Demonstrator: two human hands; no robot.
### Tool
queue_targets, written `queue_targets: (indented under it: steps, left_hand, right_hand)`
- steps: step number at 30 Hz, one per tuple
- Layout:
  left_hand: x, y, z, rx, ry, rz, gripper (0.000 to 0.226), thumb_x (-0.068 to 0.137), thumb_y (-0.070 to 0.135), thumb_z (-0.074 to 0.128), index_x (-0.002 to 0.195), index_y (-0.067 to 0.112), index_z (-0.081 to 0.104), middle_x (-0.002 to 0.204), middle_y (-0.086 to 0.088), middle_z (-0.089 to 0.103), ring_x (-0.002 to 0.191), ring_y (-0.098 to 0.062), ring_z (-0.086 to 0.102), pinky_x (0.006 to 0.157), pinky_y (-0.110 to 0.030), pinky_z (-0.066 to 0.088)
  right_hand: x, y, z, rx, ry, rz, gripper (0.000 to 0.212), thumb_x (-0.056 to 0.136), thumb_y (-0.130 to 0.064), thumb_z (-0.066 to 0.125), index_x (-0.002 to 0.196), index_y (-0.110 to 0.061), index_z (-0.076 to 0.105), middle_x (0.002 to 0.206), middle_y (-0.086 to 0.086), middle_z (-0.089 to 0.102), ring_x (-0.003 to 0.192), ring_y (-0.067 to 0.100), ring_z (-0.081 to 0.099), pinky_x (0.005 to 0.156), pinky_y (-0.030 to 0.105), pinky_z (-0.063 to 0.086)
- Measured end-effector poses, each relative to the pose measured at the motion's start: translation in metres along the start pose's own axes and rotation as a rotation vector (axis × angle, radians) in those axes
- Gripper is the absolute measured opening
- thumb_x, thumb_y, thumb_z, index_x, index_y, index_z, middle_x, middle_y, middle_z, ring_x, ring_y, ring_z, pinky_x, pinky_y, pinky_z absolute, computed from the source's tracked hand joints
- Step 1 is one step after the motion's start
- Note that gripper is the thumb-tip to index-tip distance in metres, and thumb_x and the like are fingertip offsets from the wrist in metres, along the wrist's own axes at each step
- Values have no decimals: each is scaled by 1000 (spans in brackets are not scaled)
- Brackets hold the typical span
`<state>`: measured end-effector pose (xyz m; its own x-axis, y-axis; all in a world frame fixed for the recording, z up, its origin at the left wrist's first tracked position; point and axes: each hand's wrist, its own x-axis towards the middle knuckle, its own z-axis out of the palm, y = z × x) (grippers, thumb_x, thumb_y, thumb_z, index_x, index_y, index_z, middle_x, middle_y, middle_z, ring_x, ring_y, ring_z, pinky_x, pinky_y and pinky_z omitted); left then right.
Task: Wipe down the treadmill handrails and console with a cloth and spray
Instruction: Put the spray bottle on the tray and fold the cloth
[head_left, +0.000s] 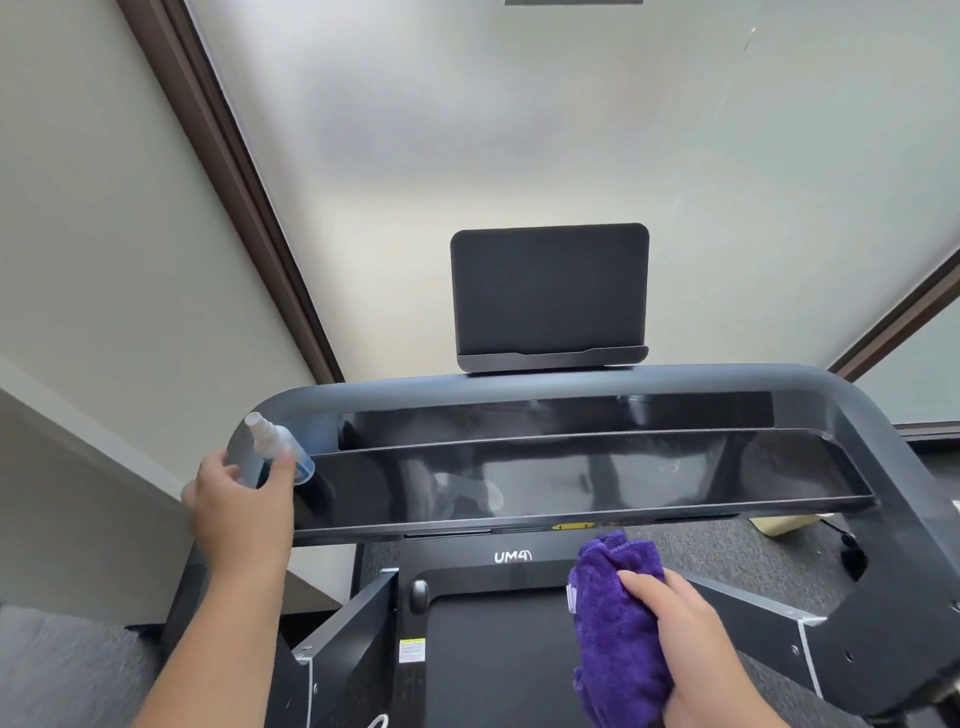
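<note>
The black treadmill console (571, 478) stretches across the middle of the view, glossy, with pale smears on its panel. A dark tablet holder (549, 291) stands upright behind it. My left hand (241, 506) grips a small clear spray bottle (270, 449) with a white nozzle, lying tilted at the console's left end. My right hand (675, 629) holds a bunched purple cloth (615, 613) below the console's front edge, above the belt, not touching the console. The right handrail (893, 545) curves down at the right; the left handrail is mostly hidden behind my left arm.
The treadmill belt (493, 665) and its frame with a white logo lie below the console. A frosted window with dark frames fills the background. A pale wall ledge (78, 467) runs along the left. Grey carpet (62, 670) shows at lower left.
</note>
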<state>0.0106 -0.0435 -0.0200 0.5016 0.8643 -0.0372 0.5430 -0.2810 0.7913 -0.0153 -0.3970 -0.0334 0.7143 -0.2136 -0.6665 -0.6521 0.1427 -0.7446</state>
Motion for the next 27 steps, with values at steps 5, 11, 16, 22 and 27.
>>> queue_targets:
  steps: [5, 11, 16, 22, 27]
  left_hand:
    - [-104, 46, -8, -115, -231, 269, 12, 98, 25, 58, 89, 28, 64, 88, 6, 66, 84, -17, 60, 63, -25, 48]
    - [-161, 69, 78, -322, -1231, -245, 49, 93, 64, 57, 117, 24, 70, 107, 3, 78, 101, -18, 75, 100, -43, 55]
    - [-160, 59, 106, -456, -1068, -377, 38, 97, 48, 63, 123, 21, 68, 106, -6, 79, 99, -27, 76, 92, -44, 59]
    - [-159, 36, 111, -342, -934, -512, 39, 101, 48, 56, 119, 16, 71, 98, -10, 80, 94, -32, 76, 92, -47, 59]
    - [-167, 29, 107, -462, -982, -735, 46, 101, 48, 56, 119, 9, 71, 108, -18, 77, 100, -35, 73, 90, -45, 57]
  right_hand:
    - [13, -27, 3, 91, -101, -107, 15, 92, -8, 67, 105, -11, 73, 107, 27, 74, 91, 51, 71, 89, 73, 53]
    - [25, -60, 31, 126, -326, -186, 33, 94, 1, 57, 123, -10, 68, 116, 20, 76, 106, 39, 72, 98, 52, 55]
    - [35, -55, 44, 53, -407, -165, 47, 95, 5, 40, 123, -18, 70, 114, 14, 78, 97, 25, 74, 75, 32, 59]
    - [47, -29, 37, -114, -239, -10, 13, 100, -11, 59, 111, -9, 64, 98, 8, 71, 81, 23, 63, 66, 31, 53]
    - [41, -19, 23, -217, -303, 200, 46, 86, -59, 73, 118, -27, 69, 121, 4, 69, 113, 23, 62, 92, 41, 52]
